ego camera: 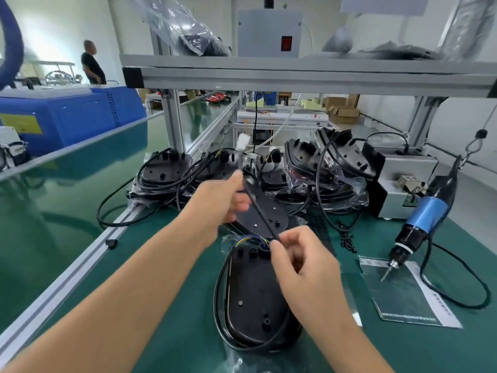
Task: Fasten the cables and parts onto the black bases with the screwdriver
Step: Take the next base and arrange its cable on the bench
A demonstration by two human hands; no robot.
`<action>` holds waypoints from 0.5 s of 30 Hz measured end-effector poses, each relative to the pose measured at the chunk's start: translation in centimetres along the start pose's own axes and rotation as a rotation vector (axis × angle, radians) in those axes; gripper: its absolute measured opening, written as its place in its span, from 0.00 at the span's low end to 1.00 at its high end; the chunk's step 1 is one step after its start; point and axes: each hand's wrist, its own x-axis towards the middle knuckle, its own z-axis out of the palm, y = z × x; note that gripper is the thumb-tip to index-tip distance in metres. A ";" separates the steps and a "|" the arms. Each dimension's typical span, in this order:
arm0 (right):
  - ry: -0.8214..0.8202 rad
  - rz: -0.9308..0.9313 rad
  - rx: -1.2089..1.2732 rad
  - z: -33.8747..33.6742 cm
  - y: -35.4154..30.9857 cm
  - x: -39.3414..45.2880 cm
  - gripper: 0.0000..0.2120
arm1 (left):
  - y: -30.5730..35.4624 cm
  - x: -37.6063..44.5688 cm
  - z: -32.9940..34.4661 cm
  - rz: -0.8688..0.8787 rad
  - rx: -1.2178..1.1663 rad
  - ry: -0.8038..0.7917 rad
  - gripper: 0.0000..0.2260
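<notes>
A: Your left hand pinches the black cable up high, near its white connector.

B: And your right hand grips it low, just above the near black base. The screwdriver hangs at the right, tip touching a bag.

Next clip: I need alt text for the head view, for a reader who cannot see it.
Both hands stretch a black cable above a black base on a green bench: the left hand grips it higher up, the right hand pinches it near the base. A blue electric screwdriver hangs unused at right; more wired bases are piled behind.
</notes>
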 end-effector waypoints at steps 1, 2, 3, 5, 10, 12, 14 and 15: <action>-0.032 0.001 -0.006 0.4 -0.1 0.2 0.08 | 1.2 1.2 0.2 -0.067 -0.105 -0.030 0.16; -0.070 0.014 0.000 0.8 -0.3 0.4 0.09 | 2.2 2.3 0.2 -0.125 -0.205 -0.042 0.15; -0.111 0.040 0.021 1.0 -0.4 0.5 0.09 | 3.2 3.3 0.1 -0.169 -0.287 -0.037 0.13; -0.196 0.125 0.101 1.2 -0.9 0.9 0.09 | 4.6 5.1 -0.2 -0.203 -0.346 -0.026 0.10; -0.383 0.576 0.724 2.0 -3.5 4.7 0.11 | 5.9 7.5 0.0 -0.215 -0.240 -0.129 0.11; -0.406 0.761 1.026 2.7 -4.3 7.1 0.15 | 5.7 7.9 0.6 -0.204 -0.202 -0.189 0.12; -0.390 0.887 1.205 3.5 -4.8 9.2 0.16 | 5.2 8.1 1.0 -0.197 -0.206 -0.238 0.10; -0.378 0.931 1.261 4.0 -5.0 9.9 0.16 | 5.0 8.4 1.1 -0.198 -0.226 -0.243 0.10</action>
